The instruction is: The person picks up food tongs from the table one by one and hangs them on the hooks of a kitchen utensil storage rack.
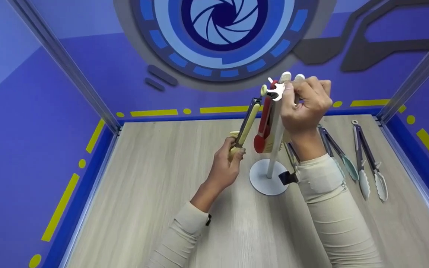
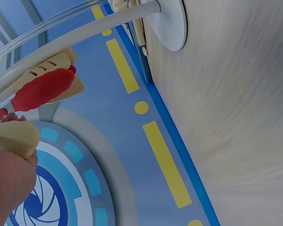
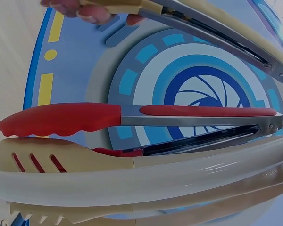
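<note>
yellow tongs were gripped low by the left hand, loop just beside a hook; rack was held at its top by the right hand. hanging seemed in hand; loop probably had to be seated next.

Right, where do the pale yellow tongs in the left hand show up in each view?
Head: pale yellow tongs just right of centre, in the left hand.
Left wrist: only part of the tongs shows, at the left edge, below mid-height.
Right wrist: tongs slant across the top, toward the right edge.
Shared landmark: the white pole.
</note>
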Demonstrator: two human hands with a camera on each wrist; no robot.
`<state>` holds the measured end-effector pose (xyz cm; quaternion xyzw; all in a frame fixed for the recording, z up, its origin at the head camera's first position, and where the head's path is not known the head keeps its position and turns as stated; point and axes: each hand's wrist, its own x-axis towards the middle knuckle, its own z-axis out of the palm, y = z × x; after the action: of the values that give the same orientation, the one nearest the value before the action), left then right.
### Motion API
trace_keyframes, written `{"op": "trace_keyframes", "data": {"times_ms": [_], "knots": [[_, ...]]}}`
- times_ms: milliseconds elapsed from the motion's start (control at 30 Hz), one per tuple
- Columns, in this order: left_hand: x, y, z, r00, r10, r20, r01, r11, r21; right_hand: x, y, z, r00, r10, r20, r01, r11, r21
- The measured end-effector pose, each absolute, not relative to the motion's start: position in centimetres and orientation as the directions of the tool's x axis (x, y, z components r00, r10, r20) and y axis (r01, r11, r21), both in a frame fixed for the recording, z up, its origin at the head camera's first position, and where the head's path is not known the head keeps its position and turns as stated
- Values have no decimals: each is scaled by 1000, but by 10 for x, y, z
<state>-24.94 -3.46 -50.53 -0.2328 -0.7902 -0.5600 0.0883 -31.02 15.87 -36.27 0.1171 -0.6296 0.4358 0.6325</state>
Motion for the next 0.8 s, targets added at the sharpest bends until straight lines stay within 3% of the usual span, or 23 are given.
{"op": "trace_keyframes", "data": {"times_ms": [800], "knots": [[-243,-5,-525,-898,253,359,391,90,916,-310,156,-363,-159,391,906,-718,584,-378]]}}
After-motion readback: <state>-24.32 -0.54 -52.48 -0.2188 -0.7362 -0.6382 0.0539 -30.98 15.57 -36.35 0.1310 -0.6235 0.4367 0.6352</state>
